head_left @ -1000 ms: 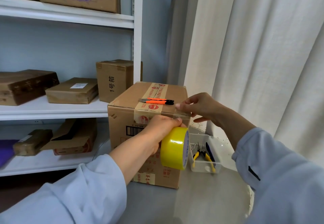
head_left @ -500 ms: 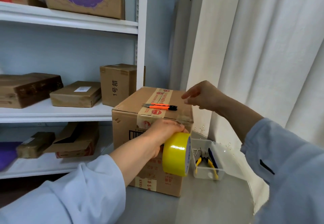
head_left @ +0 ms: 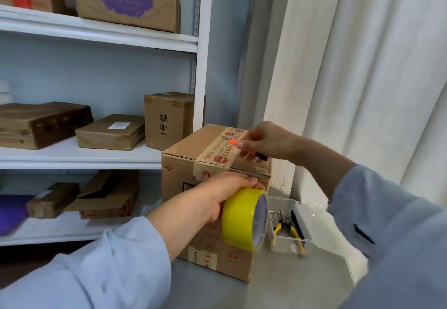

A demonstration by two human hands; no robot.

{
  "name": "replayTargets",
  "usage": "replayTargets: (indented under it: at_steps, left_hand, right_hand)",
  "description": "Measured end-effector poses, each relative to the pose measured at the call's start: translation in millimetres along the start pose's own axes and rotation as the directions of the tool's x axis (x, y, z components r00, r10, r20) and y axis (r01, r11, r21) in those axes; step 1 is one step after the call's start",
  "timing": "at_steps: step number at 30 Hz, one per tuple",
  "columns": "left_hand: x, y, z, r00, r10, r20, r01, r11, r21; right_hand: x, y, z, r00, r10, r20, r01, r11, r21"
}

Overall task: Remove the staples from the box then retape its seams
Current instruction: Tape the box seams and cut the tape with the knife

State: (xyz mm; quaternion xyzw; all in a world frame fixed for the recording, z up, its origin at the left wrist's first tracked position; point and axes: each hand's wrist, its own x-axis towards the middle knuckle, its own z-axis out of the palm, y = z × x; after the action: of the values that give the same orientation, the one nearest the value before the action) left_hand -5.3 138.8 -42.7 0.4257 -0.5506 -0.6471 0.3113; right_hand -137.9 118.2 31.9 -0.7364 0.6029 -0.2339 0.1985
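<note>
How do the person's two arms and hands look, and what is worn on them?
Both hands are bare: the left hand and the right hand show no gloves, rings or watch. Each arm wears a loose, light blue long sleeve pushed up to mid-forearm. The right sleeve carries a small dark slit-like mark; the left sleeve looks plain.

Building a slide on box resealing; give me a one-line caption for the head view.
Left hand holds the yellow tape roll against the box while the right hand grips the orange cutter.
</note>
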Motion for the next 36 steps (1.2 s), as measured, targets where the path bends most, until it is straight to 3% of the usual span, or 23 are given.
replayTargets:
  at_steps: [3,6,17,36]
  left_hand:
    - [-1,4,2,0.999,-0.008,-0.040,0.008,1.000,-0.009]
    - [-3,6,6,0.998,-0.017,-0.059,0.017,1.000,-0.008]
    - [-8,5,9,0.995,-0.092,-0.040,0.091,0.995,-0.031]
    - [-8,2,8,0.999,-0.011,-0.049,0.011,1.000,0.009]
  right_hand:
    - [-33,14,-19,0.988,0.066,0.141,-0.101,0.962,0.256]
    - [-59,35,-31,0.966,0.155,0.206,-0.216,0.925,0.313]
    - [-94,66,-27,0.881,0.281,0.380,-0.406,0.863,0.301]
    - [-71,50,-23,0.886,0.279,0.370,-0.365,0.912,0.186]
